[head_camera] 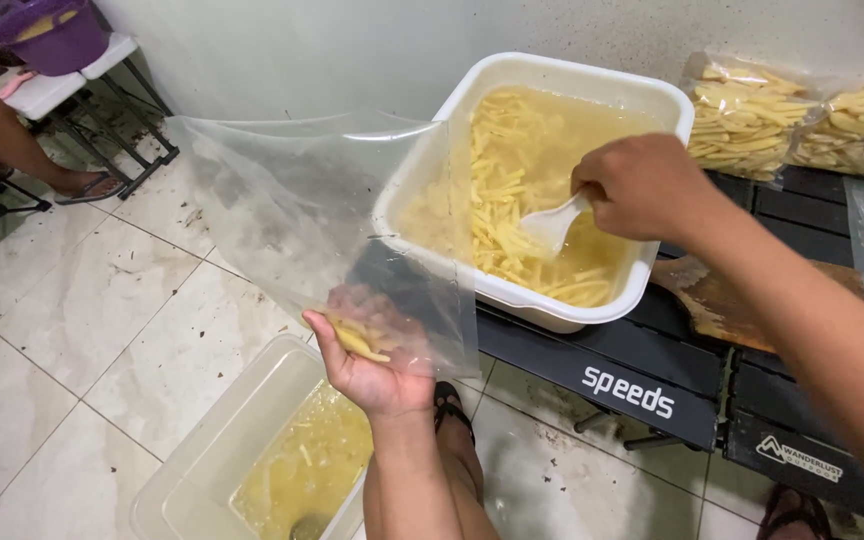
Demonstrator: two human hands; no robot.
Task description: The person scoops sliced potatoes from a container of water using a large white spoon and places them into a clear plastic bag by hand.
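My left hand point(377, 365) holds up a clear plastic bag point(302, 215) by its lower part; a few pale potato strips point(357, 340) lie inside it at my palm. My right hand point(642, 185) grips a white plastic spoon point(555, 225) dipped into a white rectangular tub point(592, 300) of cut potato strips soaking in cloudy yellowish water. The open bag hangs just left of the tub and overlaps its near left corner.
The tub rests on a black folding table point(622, 380). Two filled bags of potato strips point(752, 115) lie at the back right against the wall. A clear bin point(212, 450) with yellowish liquid stands on the tiled floor below. Another person's leg point(12, 140) and a purple bucket point(52, 35) show far left.
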